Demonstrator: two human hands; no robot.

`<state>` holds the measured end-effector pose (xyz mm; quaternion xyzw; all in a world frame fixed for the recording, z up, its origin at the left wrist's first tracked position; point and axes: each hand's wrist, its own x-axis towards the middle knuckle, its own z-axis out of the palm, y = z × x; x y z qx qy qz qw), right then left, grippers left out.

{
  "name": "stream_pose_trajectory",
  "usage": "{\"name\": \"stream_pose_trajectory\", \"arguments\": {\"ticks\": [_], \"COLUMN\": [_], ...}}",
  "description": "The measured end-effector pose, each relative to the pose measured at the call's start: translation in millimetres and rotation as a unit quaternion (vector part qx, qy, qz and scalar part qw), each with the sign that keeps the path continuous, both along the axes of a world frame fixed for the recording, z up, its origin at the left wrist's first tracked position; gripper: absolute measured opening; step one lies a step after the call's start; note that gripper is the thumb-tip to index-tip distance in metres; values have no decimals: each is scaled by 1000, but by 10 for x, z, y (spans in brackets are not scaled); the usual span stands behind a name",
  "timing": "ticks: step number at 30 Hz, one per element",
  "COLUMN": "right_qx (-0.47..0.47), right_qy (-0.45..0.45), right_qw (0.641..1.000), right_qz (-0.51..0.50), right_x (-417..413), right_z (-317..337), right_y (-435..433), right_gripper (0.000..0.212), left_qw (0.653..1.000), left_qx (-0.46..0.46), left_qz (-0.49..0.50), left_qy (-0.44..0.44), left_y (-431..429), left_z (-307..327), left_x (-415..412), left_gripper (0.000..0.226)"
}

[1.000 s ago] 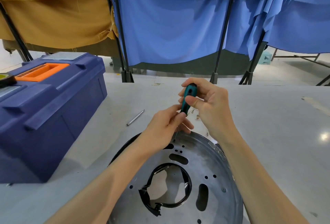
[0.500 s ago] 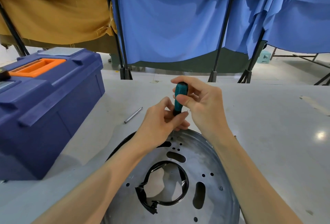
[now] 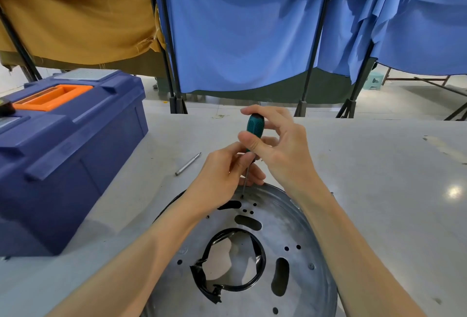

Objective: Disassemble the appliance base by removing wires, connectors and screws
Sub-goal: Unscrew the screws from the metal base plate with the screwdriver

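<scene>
Screwdriver stands near-upright, my right hand wrapped round its handle, my left hand pinching the shaft, tip on a screw just beneath my left.

Grey table with blue toolbox, loose metal rod and round metal base

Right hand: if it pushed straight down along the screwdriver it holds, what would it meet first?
Likely the left hand, whose fingers pinch the shaft of the teal-handled screwdriver just below the right hand; then the round silver metal plate.
</scene>
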<state>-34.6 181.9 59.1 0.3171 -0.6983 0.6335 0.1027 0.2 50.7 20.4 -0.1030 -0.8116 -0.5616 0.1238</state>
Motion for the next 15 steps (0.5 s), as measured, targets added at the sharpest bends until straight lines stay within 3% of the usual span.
{"name": "stream_pose_trajectory", "arguments": {"ticks": [6,12,15], "right_qx": [-21,-1,11], "right_qy": [6,7,15], "right_qw": [999,999,999], "right_qz": [-30,31,29], "right_x": [-20,14,48], "right_z": [14,18,4], "right_y": [66,41,-4], "right_gripper": [36,48,43], "left_qw": [1000,998,996], "left_qx": [-4,21,53], "left_qz": [12,43,52], "left_qy": [4,44,40], "left_y": [14,17,12], "left_z": [1,-18,-18], "left_x": [-13,14,-2], "left_gripper": [12,17,22]}}
